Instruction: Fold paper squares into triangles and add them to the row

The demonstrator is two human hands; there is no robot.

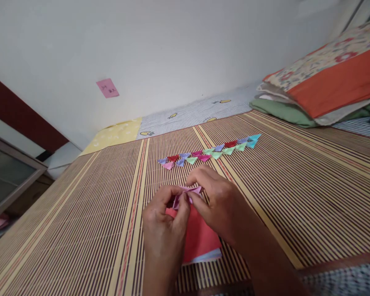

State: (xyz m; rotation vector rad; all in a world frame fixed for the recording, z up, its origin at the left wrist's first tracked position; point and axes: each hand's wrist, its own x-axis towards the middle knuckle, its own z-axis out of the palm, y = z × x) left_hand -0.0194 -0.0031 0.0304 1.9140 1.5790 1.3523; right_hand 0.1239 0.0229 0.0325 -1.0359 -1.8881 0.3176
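Between my two hands is a small piece of folded pink paper (195, 190), partly hidden by the fingers. My left hand (165, 218) pinches its left side between thumb and fingers. On the other side, my right hand (217, 197) has its thumb and index finger closed on the paper too. Beneath them lies a stack of paper sheets (202, 236), red on top with a pale blue edge showing at the bottom. Beyond the hands, several small folded paper triangles (216, 155) in purple, red, green, pink and blue form two slanting rows.
A striped bamboo mat (105, 213) covers the bed. Folded bedding and an orange floral pillow (336, 78) are piled at the far right. A pink note (107, 88) is on the white wall. A framed glass panel (10, 172) stands at the left.
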